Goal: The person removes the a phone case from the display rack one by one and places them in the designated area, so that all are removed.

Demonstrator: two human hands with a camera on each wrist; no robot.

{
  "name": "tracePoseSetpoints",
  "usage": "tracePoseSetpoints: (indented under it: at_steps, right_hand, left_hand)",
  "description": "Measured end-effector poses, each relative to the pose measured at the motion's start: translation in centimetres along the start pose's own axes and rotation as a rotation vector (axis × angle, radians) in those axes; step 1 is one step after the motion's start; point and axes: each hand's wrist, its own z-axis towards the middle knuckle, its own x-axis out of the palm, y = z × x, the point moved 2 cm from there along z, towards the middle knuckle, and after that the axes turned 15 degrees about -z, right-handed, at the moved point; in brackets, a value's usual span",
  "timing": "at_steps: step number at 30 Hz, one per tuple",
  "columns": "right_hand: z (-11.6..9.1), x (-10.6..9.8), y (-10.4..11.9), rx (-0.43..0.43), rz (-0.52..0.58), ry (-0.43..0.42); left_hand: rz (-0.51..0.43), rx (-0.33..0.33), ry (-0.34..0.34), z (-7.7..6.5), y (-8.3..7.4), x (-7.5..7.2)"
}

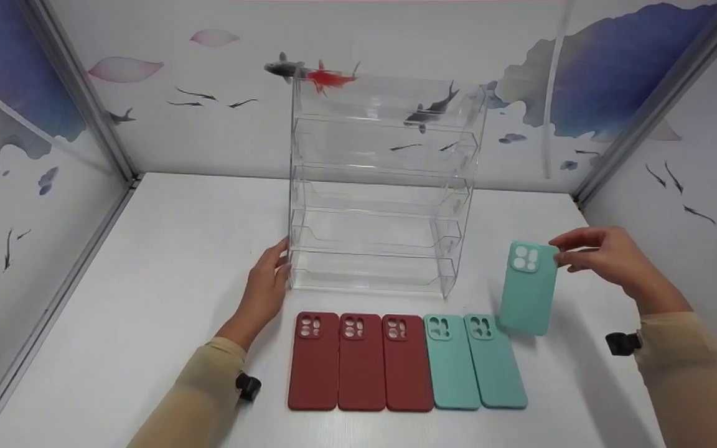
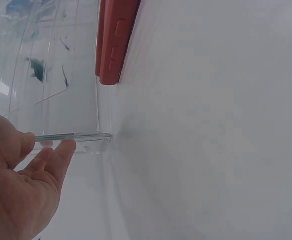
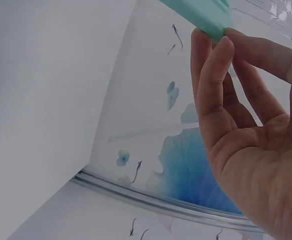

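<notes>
My right hand (image 1: 604,258) pinches a turquoise phone case (image 1: 529,292) by its upper right edge, between thumb and fingertips. The case stands tilted upright, its camera cutouts at the top, and overlaps the corner of the outermost turquoise case lying flat. In the right wrist view only a corner of the held case (image 3: 205,17) shows. My left hand (image 1: 266,277) grips the lower left front edge of a clear acrylic tiered rack (image 1: 374,230), thumb on one side of the panel and fingers on the other in the left wrist view. The rack's tiers hold nothing.
In front of the rack lies a row of phone cases: three red ones (image 1: 361,373) on the left, two turquoise ones (image 1: 455,373) on the right. White walls with painted fish enclose the white table (image 1: 165,249) at the back and sides.
</notes>
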Motion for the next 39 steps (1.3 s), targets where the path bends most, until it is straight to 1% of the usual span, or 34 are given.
tracePoseSetpoints:
  at_steps: [6, 10, 18, 23, 28, 34, 39]
  right_hand:
    - [-1.2, 1.3, -2.4, 0.031, 0.014, 0.074]
    - [-1.8, 2.0, -3.9, 0.048, 0.003, 0.110]
    - [-2.5, 3.0, -6.2, 0.074, 0.005, 0.184]
    - [-3.0, 4.3, -6.5, 0.062, 0.046, 0.195]
    - [-3.6, 6.2, -6.7, 0.057, 0.066, 0.197]
    - [-4.2, 8.2, -6.8, 0.089, 0.068, 0.199]
    - [-4.2, 8.9, -6.7, 0.096, 0.053, 0.197]
  left_hand:
    - [-0.012, 0.001, 0.001, -0.1, 0.0, 0.1]
    - [-0.022, 0.004, 0.008, -0.1, 0.0, 0.1]
    - [-0.022, -0.004, 0.015, -0.1, -0.3, 0.1]
    - [-0.008, -0.019, 0.016, -0.2, -0.1, 0.1]
    - [0.000, -0.021, 0.021, -0.3, 0.0, 0.2]
    - [0.014, -0.008, 0.021, -0.4, 0.0, 0.2]
    - [0.022, 0.005, 0.019, -0.3, 0.1, 0.0]
